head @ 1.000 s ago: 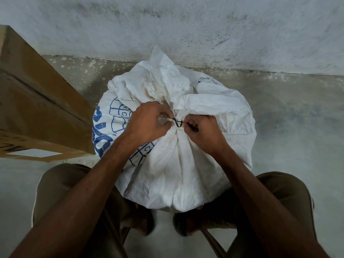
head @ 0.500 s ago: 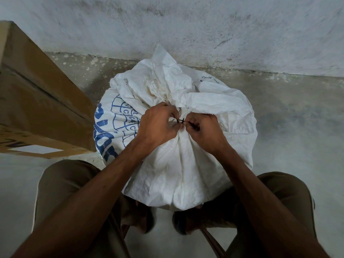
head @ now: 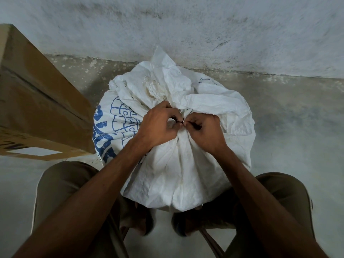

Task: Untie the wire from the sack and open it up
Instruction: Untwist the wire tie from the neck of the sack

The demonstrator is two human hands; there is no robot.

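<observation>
The wire [head: 179, 120] is pinched by the left hand [head: 158, 127] and right hand [head: 202, 131], but the sack [head: 178, 164] neck remains tied and unopened.

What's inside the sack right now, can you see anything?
Nothing shows. The sack is bunched shut at its neck, where both hands, left hand and right hand, pinch the dark wire. The contents stay covered by fabric.

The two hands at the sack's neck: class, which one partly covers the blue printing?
The left hand. It lies over the edge of the blue printed grid on the sack, while the right hand rests only on plain white fabric. Both pinch the dark wire.
</observation>
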